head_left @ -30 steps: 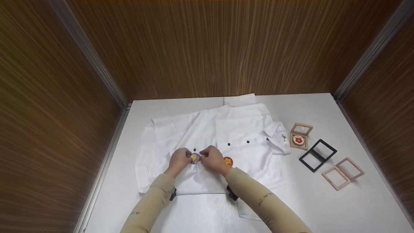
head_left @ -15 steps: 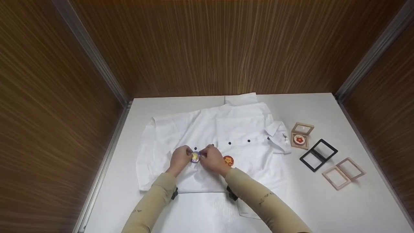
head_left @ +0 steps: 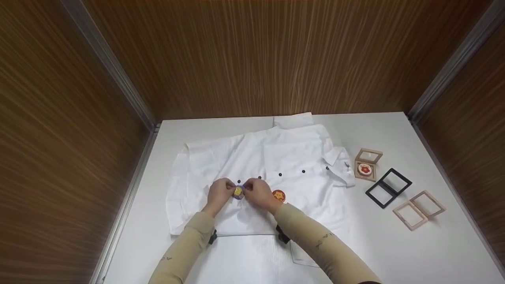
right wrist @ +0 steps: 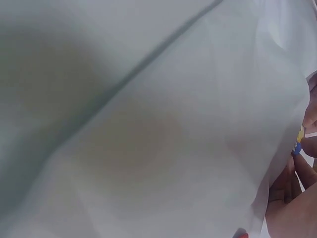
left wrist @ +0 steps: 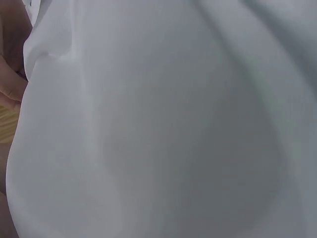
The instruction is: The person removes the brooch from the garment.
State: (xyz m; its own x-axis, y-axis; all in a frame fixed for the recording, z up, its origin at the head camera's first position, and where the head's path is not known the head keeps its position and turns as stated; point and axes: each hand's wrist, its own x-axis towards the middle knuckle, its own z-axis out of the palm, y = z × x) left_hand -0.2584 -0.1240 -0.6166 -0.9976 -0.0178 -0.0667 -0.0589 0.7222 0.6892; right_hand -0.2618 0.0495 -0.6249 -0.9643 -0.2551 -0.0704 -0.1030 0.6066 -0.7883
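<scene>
The left hand (head_left: 219, 194) and the right hand (head_left: 258, 193) are close together over the white shirt (head_left: 296, 152), which lies spread on the surface (head_left: 446, 256). The grip of each hand pinches the purple badge (head_left: 238, 192), one at its left edge, one at its right. So the badge is between them, at the near part of the shirt. The orange badge (head_left: 279, 195) lies just beside the right wrist. At right stand the wooden case (head_left: 366, 178), the black case (head_left: 389, 188) and the pink case (head_left: 418, 209), all opened.
</scene>
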